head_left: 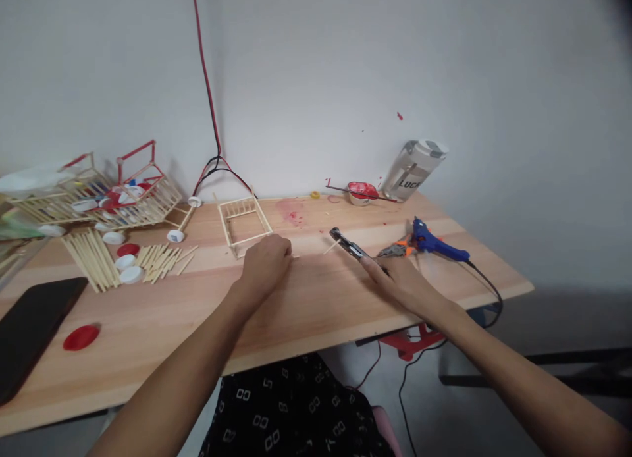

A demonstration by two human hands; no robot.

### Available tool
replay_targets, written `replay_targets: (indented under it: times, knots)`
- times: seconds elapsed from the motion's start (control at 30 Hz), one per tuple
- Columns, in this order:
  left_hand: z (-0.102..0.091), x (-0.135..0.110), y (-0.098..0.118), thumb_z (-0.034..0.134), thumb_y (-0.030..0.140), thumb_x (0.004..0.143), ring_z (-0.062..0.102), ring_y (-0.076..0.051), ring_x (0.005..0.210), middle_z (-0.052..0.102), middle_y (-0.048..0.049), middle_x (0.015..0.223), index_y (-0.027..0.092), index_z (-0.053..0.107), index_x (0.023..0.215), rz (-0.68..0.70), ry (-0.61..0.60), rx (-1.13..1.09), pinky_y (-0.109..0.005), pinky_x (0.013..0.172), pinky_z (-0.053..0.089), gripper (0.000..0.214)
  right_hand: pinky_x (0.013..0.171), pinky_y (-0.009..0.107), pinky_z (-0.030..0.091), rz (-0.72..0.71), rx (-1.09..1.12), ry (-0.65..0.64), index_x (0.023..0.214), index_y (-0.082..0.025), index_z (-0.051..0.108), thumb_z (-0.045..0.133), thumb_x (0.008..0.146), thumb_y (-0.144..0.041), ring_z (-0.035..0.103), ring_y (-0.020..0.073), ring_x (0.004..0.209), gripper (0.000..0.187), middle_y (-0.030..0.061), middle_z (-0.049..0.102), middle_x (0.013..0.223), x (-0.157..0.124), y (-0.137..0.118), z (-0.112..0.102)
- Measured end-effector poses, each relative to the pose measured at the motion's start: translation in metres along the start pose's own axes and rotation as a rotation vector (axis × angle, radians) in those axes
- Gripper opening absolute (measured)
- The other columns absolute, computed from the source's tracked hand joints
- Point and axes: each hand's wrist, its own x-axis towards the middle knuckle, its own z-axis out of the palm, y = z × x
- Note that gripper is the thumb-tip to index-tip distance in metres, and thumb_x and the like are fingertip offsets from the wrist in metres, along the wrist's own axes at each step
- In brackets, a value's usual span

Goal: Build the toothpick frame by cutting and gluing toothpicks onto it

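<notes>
My right hand (395, 276) is closed around dark metal pliers (351, 244), whose head points to the upper left. A short wooden stick (332, 247) shows at the jaws; I cannot tell whether it is gripped. My left hand (266, 259) rests on the table with its fingers curled under. What those fingers hold, if anything, is hidden, though a thin pale tip pokes out beside them. Just behind that hand lies a rectangular stick frame (245, 238) with a row of short bars at its far end.
A blue glue gun (437, 243), orange-handled pliers (395, 249), a red-stained cup (363, 192) and a leaning tumbler (415, 170) are on the right. Leftward are stick carts (143, 207), cut sticks (160, 262), long sticks (91, 259), bottle caps (131, 274) and a phone (37, 332).
</notes>
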Motion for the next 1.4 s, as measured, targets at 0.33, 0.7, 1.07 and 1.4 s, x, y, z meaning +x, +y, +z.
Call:
replay_targets:
  times: [0.33,0.7,1.07,1.4]
  knots:
    - [-0.001,0.004,0.021,0.058,0.029,0.085,0.061,-0.015,0.068,0.07,-0.0042,0.076,0.015,0.07,0.082,0.129,0.061,-0.754,-0.026,0.065,0.045,0.019,0.057,0.03,0.029,0.003,-0.076,-0.038,0.069,-0.02,0.054,0.026,0.094,-0.064,0.053,0.0184,0.059,0.058,0.0059,0.059,0.063,0.004,-0.022,-0.001]
    - [0.003,0.005,0.023,0.069,0.023,0.075,0.06,-0.01,0.06,0.067,-0.0029,0.064,0.012,0.068,0.077,0.037,0.047,-1.219,-0.02,0.057,0.046,0.011,0.06,0.029,0.037,0.038,0.249,-0.201,0.067,-0.019,0.058,0.017,0.093,-0.068,0.056,0.0176,0.06,0.069,0.0041,0.061,0.063,0.001,-0.038,-0.006]
    - [0.002,0.003,0.025,0.069,0.026,0.077,0.057,-0.009,0.055,0.068,-0.0038,0.064,0.011,0.071,0.081,0.032,0.019,-1.248,-0.02,0.053,0.044,0.016,0.057,0.029,0.033,0.025,0.152,-0.164,0.062,-0.019,0.05,0.019,0.092,-0.069,0.051,0.0161,0.058,0.066,0.0025,0.057,0.06,-0.001,-0.042,-0.009]
    - [0.002,0.001,0.028,0.067,0.025,0.077,0.057,-0.01,0.055,0.066,-0.0027,0.061,0.012,0.071,0.078,0.012,0.134,-1.15,-0.021,0.053,0.044,0.014,0.057,0.029,0.033,-0.026,0.147,-0.144,0.065,-0.018,0.051,0.021,0.092,-0.068,0.048,0.0155,0.056,0.064,0.0031,0.055,0.06,-0.002,-0.045,-0.011]
